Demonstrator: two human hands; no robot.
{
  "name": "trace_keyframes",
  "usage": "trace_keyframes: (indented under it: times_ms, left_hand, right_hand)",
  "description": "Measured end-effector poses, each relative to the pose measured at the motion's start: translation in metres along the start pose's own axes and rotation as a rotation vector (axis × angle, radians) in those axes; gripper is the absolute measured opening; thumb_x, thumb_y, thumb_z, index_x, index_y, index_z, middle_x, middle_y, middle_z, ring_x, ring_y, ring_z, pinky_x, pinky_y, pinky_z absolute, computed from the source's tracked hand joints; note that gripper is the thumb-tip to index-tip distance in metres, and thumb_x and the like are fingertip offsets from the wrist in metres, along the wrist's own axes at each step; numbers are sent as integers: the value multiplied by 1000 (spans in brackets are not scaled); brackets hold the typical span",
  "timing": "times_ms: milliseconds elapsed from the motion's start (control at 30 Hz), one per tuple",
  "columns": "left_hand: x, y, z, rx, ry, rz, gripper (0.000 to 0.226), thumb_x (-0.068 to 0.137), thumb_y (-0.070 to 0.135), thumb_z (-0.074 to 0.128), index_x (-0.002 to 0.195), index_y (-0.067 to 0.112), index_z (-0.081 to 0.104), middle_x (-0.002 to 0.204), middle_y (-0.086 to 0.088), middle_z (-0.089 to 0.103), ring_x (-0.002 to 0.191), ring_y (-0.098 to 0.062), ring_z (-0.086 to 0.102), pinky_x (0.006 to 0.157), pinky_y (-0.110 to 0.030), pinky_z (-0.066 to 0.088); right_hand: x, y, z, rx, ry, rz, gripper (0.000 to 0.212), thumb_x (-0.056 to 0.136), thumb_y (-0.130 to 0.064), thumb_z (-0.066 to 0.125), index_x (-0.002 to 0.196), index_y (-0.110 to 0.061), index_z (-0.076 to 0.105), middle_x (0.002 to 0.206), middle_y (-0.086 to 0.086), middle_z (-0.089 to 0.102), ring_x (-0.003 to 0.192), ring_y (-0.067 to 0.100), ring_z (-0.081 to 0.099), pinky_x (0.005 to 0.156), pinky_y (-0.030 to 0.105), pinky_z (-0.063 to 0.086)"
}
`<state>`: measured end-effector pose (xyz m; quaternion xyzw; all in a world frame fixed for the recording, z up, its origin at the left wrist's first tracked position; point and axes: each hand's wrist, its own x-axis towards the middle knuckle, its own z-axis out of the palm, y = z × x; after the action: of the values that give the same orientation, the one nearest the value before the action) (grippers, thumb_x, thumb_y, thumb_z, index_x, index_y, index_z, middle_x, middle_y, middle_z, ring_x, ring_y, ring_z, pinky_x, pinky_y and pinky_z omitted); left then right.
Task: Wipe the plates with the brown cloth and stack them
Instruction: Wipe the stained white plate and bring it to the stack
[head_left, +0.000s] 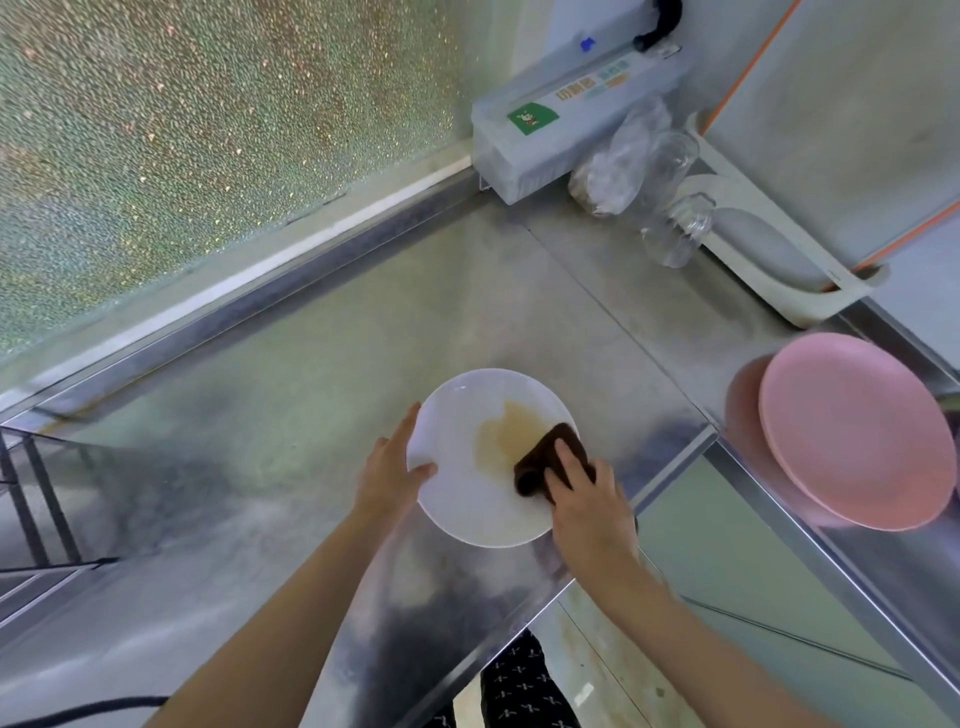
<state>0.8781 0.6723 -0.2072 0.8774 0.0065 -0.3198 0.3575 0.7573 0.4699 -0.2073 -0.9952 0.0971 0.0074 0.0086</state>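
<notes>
Pinching the white plate (467, 499) at its left rim with my left hand (389, 470), I press the folded brown cloth (540, 462) down under my right hand (587, 506) — fingers curled over it — beside a tan smear (501, 434). It sits lower centre on the steel counter (311, 364); pink plates (852, 431) are stacked at the right edge.

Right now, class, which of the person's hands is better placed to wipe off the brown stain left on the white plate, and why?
The right hand. It already presses the brown cloth at the edge of the stain, while the left hand grips the white plate by its rim.
</notes>
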Motion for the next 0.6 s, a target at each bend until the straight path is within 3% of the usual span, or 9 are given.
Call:
trace_keyframes:
  times_ms: [67,167,267,333,467,600]
  left_hand:
    - [4,-5,2,-10,7,32,89,59,45,55,143,43,23,114,-4,62,102,-32,58,75,-52,54]
    - [7,-9,5,-13,9,61,94,53,56,48,143,41,25,113,-2,63,101,-30,58,79,-51,53]
    - [10,-15,8,-2,2,67,92,54,59,47,141,44,24,109,-3,64,98,-26,60,81,-48,52]
    - [7,-11,7,1,6,74,90,55,59,47,141,43,25,109,-2,64,100,-26,59,83,-47,51]
    - [-5,7,-1,6,5,42,80,61,49,50,138,35,33,111,4,65,97,-27,60,83,-46,51]
    - [-3,6,-6,25,-89,-31,78,74,37,60,144,29,29,109,-5,66,96,-27,63,80,-42,55]
  right_hand:
    - [17,-11,4,-44,-37,84,53,52,-13,85,104,-15,73,129,5,60,90,30,55,62,36,54]
    - [37,-33,10,50,-23,141,52,76,-21,73,125,-12,60,141,9,48,104,35,55,83,42,51]
    - [49,-51,11,135,28,107,46,74,-29,76,119,-23,65,131,8,57,89,34,59,71,39,54]
    - [51,-60,16,166,13,-9,49,68,-24,78,116,-24,66,130,6,58,87,33,60,71,39,53]
    - [30,-69,27,144,-102,-365,56,76,-21,66,130,-24,53,146,2,41,109,34,54,93,42,46]
    - [14,-47,22,215,-66,-267,69,55,-24,84,119,-32,61,137,-1,50,91,30,55,65,38,57]
